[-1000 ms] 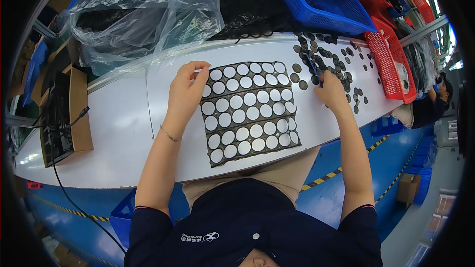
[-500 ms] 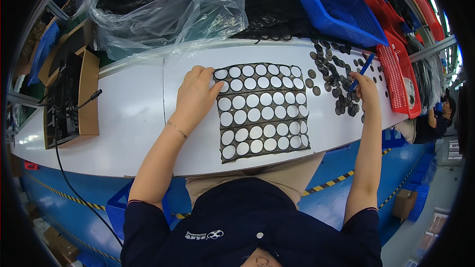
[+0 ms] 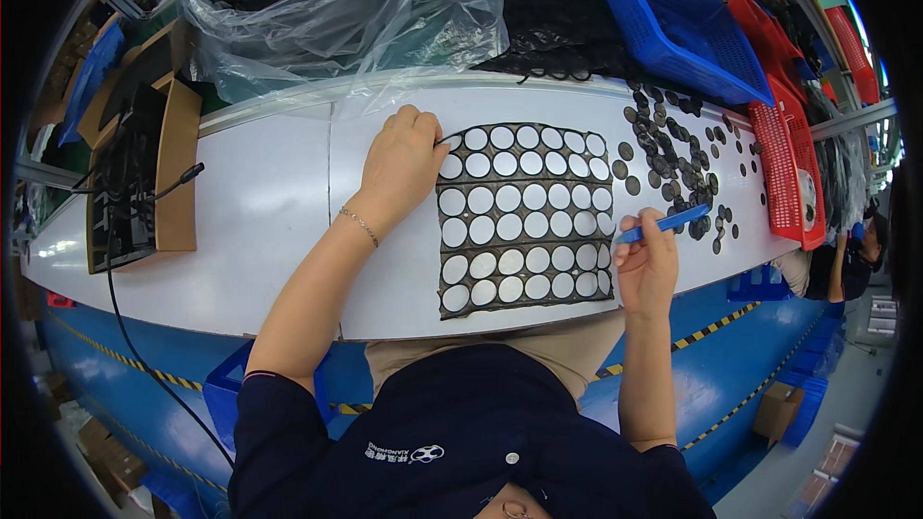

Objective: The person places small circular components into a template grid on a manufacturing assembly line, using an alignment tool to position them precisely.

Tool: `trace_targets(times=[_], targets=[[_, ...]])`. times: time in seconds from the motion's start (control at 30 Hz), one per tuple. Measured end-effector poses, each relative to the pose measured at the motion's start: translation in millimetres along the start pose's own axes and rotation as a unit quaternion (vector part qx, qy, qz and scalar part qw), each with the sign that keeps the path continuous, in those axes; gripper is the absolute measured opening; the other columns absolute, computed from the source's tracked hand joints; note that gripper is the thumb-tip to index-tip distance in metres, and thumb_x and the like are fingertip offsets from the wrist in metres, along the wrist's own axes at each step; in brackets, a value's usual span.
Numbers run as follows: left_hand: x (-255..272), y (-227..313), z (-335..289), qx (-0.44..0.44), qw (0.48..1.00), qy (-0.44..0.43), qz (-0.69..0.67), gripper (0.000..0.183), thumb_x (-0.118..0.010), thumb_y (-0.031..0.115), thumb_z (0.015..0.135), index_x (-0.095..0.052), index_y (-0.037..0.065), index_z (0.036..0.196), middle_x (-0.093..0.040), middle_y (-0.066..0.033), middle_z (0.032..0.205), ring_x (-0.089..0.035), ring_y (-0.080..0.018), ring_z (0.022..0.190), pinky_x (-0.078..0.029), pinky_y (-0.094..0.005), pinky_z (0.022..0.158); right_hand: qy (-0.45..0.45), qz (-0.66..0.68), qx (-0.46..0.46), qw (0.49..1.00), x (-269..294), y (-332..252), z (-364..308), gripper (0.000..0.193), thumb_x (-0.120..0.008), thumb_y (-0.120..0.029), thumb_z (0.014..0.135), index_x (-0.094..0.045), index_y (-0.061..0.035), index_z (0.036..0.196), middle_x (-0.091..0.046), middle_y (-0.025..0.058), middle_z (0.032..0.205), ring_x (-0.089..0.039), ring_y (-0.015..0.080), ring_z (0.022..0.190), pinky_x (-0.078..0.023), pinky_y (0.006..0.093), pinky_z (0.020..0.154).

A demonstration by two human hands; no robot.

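A dark, flexible sheet (image 3: pixel 524 238) covered in rows of round white discs lies on the white table. My left hand (image 3: pixel 406 149) is at its far left corner, fingers closed on the sheet's edge. Close to the sheet's right edge, my right hand (image 3: pixel 646 264) grips a slim blue stick-like tool (image 3: pixel 673 221) whose exact kind I cannot make out. One end of the tool points right, toward the scattered dark round discs (image 3: pixel 663 144). These lie loose and partly heaped on the table beyond my right hand.
A cardboard box (image 3: pixel 175 173) with black cables stands at the left of the white table (image 3: pixel 260 221). Clear plastic film (image 3: pixel 336 19) lies along the far side. A blue basket (image 3: pixel 678 29) and a red basket (image 3: pixel 788 159) sit at the right. Another person (image 3: pixel 851 255) is beyond them.
My right hand has moved left and nearer, from the loose dark discs to the sheet's right edge, with the blue tool turned flatter. My left hand stays at the corner, fingers drawn together.
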State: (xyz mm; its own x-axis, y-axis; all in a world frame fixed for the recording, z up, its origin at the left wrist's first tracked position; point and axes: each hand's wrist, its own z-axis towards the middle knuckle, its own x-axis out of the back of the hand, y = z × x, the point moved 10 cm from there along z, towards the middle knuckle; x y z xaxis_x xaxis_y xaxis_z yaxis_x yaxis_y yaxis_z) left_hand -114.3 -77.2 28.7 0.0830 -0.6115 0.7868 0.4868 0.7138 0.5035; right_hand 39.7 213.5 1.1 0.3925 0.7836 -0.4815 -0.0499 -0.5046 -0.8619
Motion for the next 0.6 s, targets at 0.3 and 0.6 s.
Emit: trace_targets(times=[0.3, 0.6], targets=[[-1, -1, 4, -0.031, 0.997, -0.01, 0.064, 0.014, -0.062, 0.014, 0.088, -0.056, 0.003, 0.093, -0.06, -0.0131, 0.09, -0.06, -0.032, 0.085, -0.048, -0.0427, 0.074, -0.201, -0.392, 0.216, 0.871, -104, 25, -73, 0.016, -0.065, 0.004, 0.085, -0.067, 0.0005, 0.101, -0.065, 0.0141, 0.098, -0.064, 0.0207, 0.083, -0.052, 0.0283, 0.072], [-12, 4, 6, -0.026, 0.998, -0.049, 0.023, 0.013, -0.06, 0.015, 0.089, -0.054, 0.003, 0.09, -0.061, -0.0136, 0.089, -0.059, -0.033, 0.085, -0.048, -0.0426, 0.074, -0.23, -0.463, 0.284, 0.808, -110, 34, -99, 0.026, -0.07, 0.004, 0.079, -0.069, -0.0017, 0.105, -0.069, 0.013, 0.1, -0.066, 0.0276, 0.089, -0.051, 0.0375, 0.085]])
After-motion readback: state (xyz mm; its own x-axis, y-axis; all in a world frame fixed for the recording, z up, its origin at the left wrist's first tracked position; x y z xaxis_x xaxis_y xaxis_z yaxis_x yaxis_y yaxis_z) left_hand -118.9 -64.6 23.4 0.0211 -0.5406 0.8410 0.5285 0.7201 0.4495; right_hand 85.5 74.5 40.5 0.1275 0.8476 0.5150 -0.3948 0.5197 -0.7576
